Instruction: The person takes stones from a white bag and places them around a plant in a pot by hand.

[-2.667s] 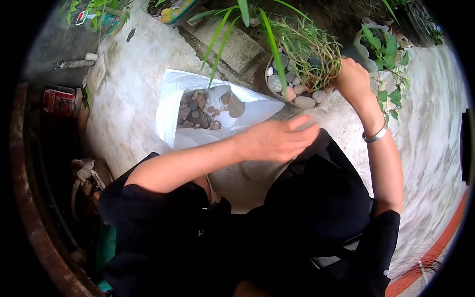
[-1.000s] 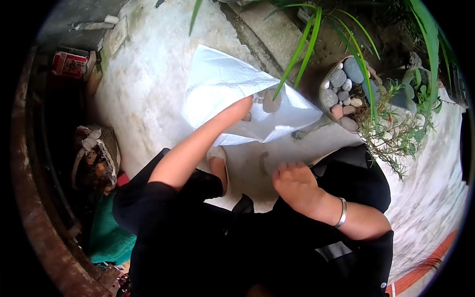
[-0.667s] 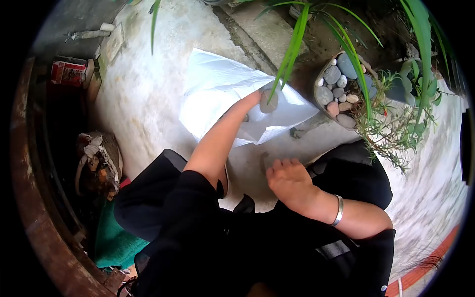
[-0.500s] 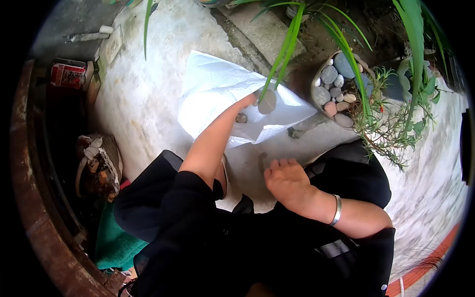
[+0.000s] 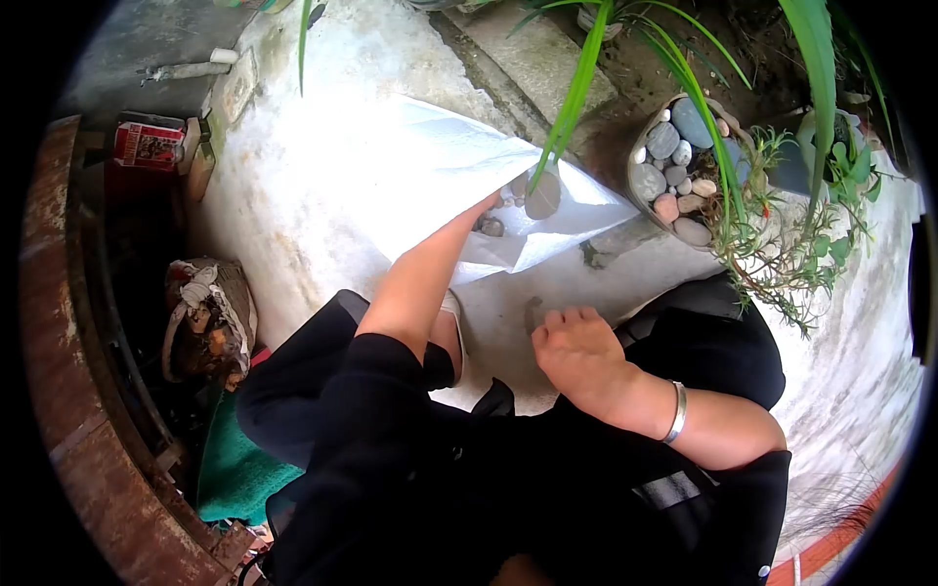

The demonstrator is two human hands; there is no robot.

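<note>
A white plastic bag (image 5: 430,186) lies on the concrete with its mouth toward the right. My left hand (image 5: 490,203) reaches into this mouth; the bag's upper layer covers most of it, so its fingers are hidden. Close to the hand, inside the bag, are a small brownish stone (image 5: 491,227) and a larger flat grey stone (image 5: 543,196). My right hand (image 5: 578,354), with a silver bracelet (image 5: 677,411) at the wrist, is held by my right knee. Its fingers are curled in, and no object shows in them.
To the upper right stands a pot of pebbles (image 5: 647,182) beside trailing plants (image 5: 782,264). Long green leaves (image 5: 586,83) hang over the bag. At left are a torn sack (image 5: 207,322), a green cloth (image 5: 239,469) and a rusty metal edge (image 5: 73,391).
The view has shifted slightly, moving the scene a little to the right. My left hand stays in the bag, where more small stones show beside it. The right hand keeps its curled pose.
</note>
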